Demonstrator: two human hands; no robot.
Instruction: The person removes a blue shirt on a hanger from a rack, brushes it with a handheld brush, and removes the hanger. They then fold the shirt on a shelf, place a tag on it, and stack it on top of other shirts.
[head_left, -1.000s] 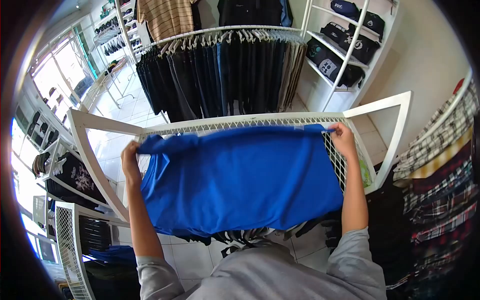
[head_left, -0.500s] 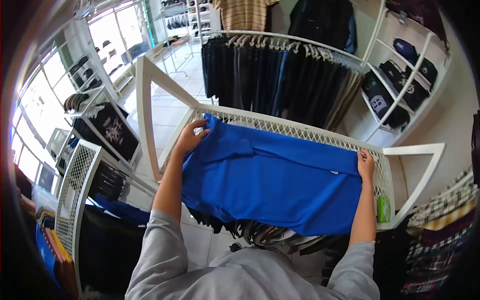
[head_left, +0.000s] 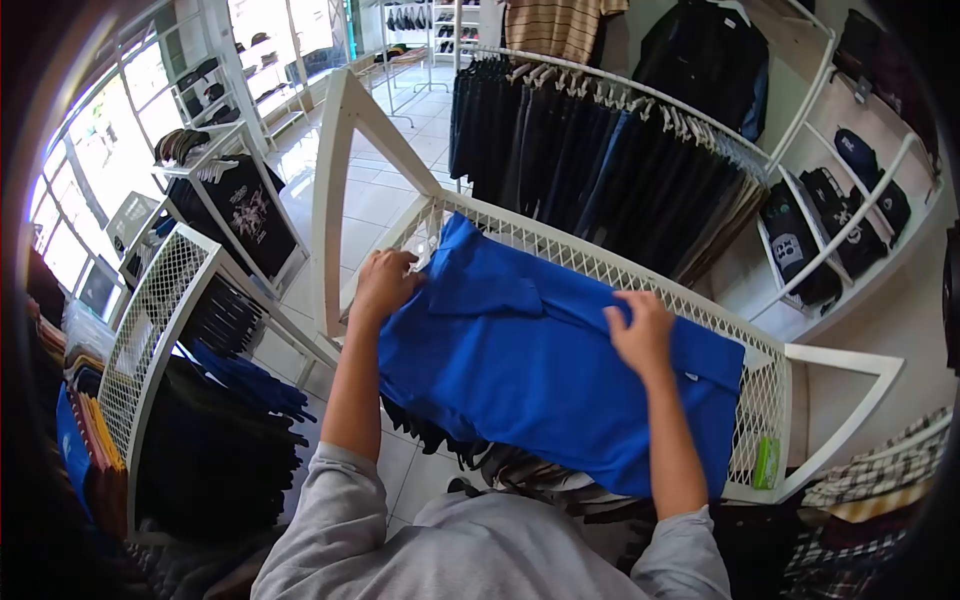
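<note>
A blue garment [head_left: 540,370], partly folded, lies across a white mesh-topped rack, with a small white tag near its right end. A folded flap runs along its far side. My left hand [head_left: 385,287] is at the garment's left edge, fingers bent and parted from the thumb, the fingertips right by the cloth. Over the right half of the flap is my right hand [head_left: 645,335], its thumb and fingers spread, holding nothing.
The white mesh rack [head_left: 765,345] has raised end frames on both sides. A green packet [head_left: 767,462] sits at its right end. Dark trousers [head_left: 560,150] hang beyond it, caps [head_left: 830,215] fill shelves at right, and checked shirts [head_left: 870,480] hang at lower right.
My right hand has let go of the garment's right end and moved left over the flap. My left hand has come off the far left corner. The view has shifted and tilted.
</note>
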